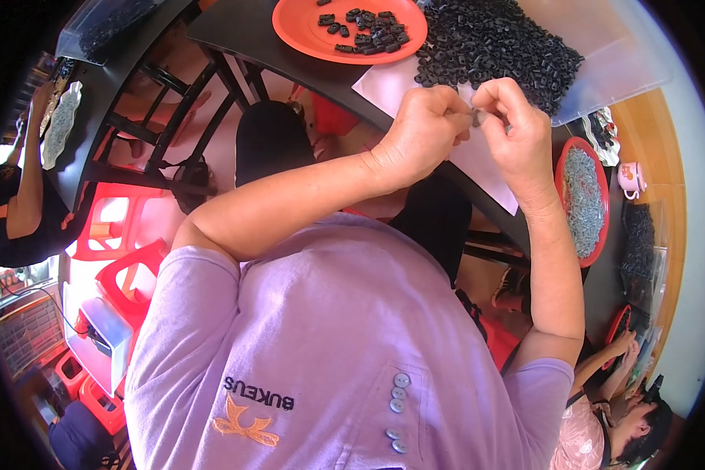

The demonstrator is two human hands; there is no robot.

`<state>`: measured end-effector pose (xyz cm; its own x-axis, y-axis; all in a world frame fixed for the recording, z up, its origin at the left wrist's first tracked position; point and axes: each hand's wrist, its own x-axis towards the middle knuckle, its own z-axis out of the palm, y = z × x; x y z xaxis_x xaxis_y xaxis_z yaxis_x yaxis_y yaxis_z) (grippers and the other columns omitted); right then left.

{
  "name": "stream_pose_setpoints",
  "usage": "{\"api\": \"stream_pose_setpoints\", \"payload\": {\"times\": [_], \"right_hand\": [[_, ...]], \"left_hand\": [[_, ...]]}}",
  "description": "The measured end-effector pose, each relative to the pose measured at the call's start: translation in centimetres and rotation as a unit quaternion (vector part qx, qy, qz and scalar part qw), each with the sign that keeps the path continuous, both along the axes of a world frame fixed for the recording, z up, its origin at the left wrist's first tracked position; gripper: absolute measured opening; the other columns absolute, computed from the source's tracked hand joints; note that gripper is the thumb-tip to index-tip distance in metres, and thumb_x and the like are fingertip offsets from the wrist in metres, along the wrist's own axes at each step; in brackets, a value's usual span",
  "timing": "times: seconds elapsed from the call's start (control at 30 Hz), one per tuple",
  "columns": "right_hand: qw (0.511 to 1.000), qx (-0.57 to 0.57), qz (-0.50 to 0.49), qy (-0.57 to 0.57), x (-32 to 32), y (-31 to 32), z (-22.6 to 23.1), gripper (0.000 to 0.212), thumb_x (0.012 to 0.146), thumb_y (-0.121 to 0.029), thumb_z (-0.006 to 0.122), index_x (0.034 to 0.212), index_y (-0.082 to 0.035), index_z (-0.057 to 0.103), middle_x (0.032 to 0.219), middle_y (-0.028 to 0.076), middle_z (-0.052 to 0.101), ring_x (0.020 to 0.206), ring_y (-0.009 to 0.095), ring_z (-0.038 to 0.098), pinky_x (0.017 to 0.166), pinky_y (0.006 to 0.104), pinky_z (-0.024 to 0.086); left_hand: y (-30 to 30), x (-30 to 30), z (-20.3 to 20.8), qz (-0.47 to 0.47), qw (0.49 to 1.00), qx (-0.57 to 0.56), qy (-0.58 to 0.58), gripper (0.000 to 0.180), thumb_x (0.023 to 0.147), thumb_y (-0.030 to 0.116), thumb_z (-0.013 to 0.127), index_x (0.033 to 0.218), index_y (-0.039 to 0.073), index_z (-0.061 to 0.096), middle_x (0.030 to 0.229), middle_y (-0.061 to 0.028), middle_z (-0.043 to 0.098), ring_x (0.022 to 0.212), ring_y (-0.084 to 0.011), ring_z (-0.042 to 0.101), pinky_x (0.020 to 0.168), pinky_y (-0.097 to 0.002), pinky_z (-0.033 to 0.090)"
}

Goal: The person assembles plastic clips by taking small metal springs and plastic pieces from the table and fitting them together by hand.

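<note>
My left hand and my right hand meet over the table's near edge, fingertips pinched together. Between them shows a small greyish piece, too small and too covered by fingers to name. Just beyond the hands lies a big heap of small black plastic parts, spread in front of a clear plastic bin. A red-orange plate to the left holds several loose black parts. Right of my right hand, a red oval tray is full of small silvery screw-like pieces. Under my hands is a white sheet.
A pink mug and a white dish stand at the right. Further right, a person in a pink top works at the same table. Another person's arm reaches over a table at the left. Red stools stand on the floor.
</note>
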<state>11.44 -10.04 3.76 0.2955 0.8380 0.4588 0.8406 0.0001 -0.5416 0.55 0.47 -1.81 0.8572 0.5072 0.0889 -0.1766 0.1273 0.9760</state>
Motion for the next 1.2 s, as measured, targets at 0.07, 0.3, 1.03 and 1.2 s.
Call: {"api": "stream_pose_setpoints", "payload": {"times": [0.07, 0.3, 1.03, 1.2], "right_hand": [[1.000, -0.008, 0.000, -0.027, 0.0, 0.0, 0.1, 0.026, 0.077, 0.014, 0.050, 0.096, -0.003, 0.055, 0.080, 0.009, 0.066, 0.069, 0.023, 0.067, 0.062, 0.0331, 0.052], [0.943, 0.012, 0.067, -0.325, 0.0, 0.4, 1.0, 0.017, 0.071, -0.001, 0.062, 0.085, -0.008, 0.054, 0.074, 0.005, 0.060, 0.067, 0.024, 0.060, 0.063, 0.0375, 0.046], [0.990, -0.061, 0.087, -0.093, 1.1, 0.4, 2.3, 0.024, 0.072, 0.009, 0.054, 0.091, -0.006, 0.052, 0.074, 0.004, 0.060, 0.061, 0.018, 0.059, 0.058, 0.0309, 0.048], [0.939, -0.050, 0.110, -0.322, -0.5, 1.0, 2.7, 0.021, 0.069, 0.004, 0.057, 0.086, -0.008, 0.052, 0.075, 0.005, 0.063, 0.066, 0.029, 0.061, 0.060, 0.0408, 0.048]], "left_hand": [[0.3, -0.1, 0.3, -0.006, 1.000, 0.028, 0.005, 0.012, 0.087, 0.006, 0.059, 0.083, -0.005, 0.064, 0.071, -0.0087, 0.065, 0.061, -0.0127, 0.059, 0.052, -0.0270, 0.048], [0.6, 0.0, 1.6, -0.005, 0.998, 0.030, 0.050, 0.014, 0.080, 0.004, 0.059, 0.075, -0.008, 0.064, 0.066, -0.0136, 0.064, 0.061, -0.0171, 0.060, 0.055, -0.0314, 0.049], [0.9, -0.4, 0.4, -0.050, 0.998, -0.032, -0.005, 0.011, 0.091, 0.011, 0.063, 0.091, 0.001, 0.065, 0.073, -0.0024, 0.065, 0.065, -0.0062, 0.059, 0.049, -0.0197, 0.044], [0.9, -0.5, 0.5, -0.036, 0.999, -0.007, 0.007, 0.010, 0.090, 0.009, 0.062, 0.085, 0.001, 0.064, 0.074, -0.0030, 0.064, 0.065, -0.0068, 0.057, 0.051, -0.0211, 0.044]]}}
